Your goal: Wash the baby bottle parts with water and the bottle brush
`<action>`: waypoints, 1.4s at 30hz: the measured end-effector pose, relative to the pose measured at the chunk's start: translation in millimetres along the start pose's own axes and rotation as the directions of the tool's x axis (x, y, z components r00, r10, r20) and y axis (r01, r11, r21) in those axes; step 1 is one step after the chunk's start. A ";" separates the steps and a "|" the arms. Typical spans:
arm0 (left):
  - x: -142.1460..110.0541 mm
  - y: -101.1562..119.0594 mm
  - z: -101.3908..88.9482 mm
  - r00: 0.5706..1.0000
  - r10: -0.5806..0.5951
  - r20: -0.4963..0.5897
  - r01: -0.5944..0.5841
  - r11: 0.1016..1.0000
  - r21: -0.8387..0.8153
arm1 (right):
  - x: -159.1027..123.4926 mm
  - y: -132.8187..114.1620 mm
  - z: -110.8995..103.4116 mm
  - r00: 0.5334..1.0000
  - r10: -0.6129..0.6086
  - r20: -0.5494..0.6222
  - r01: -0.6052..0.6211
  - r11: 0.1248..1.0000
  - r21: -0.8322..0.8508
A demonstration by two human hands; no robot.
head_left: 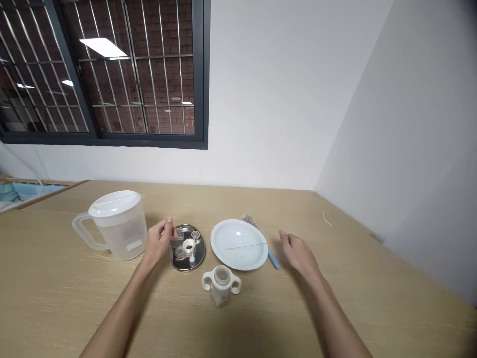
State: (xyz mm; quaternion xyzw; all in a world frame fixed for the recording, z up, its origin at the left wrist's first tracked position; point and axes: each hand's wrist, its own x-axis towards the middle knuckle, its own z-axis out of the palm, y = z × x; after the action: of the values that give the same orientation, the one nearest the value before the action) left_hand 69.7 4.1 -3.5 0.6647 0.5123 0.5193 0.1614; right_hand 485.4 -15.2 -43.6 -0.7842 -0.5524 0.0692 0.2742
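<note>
My left hand (160, 238) is closed, thumb against fingers, at the left rim of a round metal tray (203, 251). A clear piece shows by its fingertips; whether it is held cannot be made out. On the tray lie a white ring (189, 246) and small clear and white parts. My right hand (298, 252) has its fingers pinched together, right of a white plate (238, 258). A thin rod (246, 245) crosses above or on the plate, its right end pointing towards that hand. Nearer me stands an open two-handled cup (221, 286).
A lidded translucent pitcher (124, 231) stands at the left. A blue stick-like thing (274, 259) lies by the plate's right rim, and a small greyish item (246, 218) is partly hidden behind it. A thin pale strip (327, 219) lies far right. Walls border the table.
</note>
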 end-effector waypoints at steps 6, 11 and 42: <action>18.2 -3.1 28.7 0.980 -0.033 0.197 -0.045 0.924 0.380 | 4.0 5.2 1.4 0.984 0.054 -0.169 -0.048 0.998 0.040; 36.3 -0.2 57.0 0.916 -0.158 0.368 -0.174 0.671 0.721 | 4.2 6.7 4.7 0.979 0.038 -0.199 -0.029 0.998 0.049; 21.3 26.9 37.6 0.924 -0.284 0.256 0.093 0.817 0.569 | 4.0 2.7 -0.9 0.968 -0.003 -0.249 0.040 0.989 0.144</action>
State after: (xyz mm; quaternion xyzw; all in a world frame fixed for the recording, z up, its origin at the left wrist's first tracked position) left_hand 114.3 22.8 12.4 0.7051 0.6686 0.2141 0.0996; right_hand 489.5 -12.6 -43.4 -0.7582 -0.5153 0.0084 0.3994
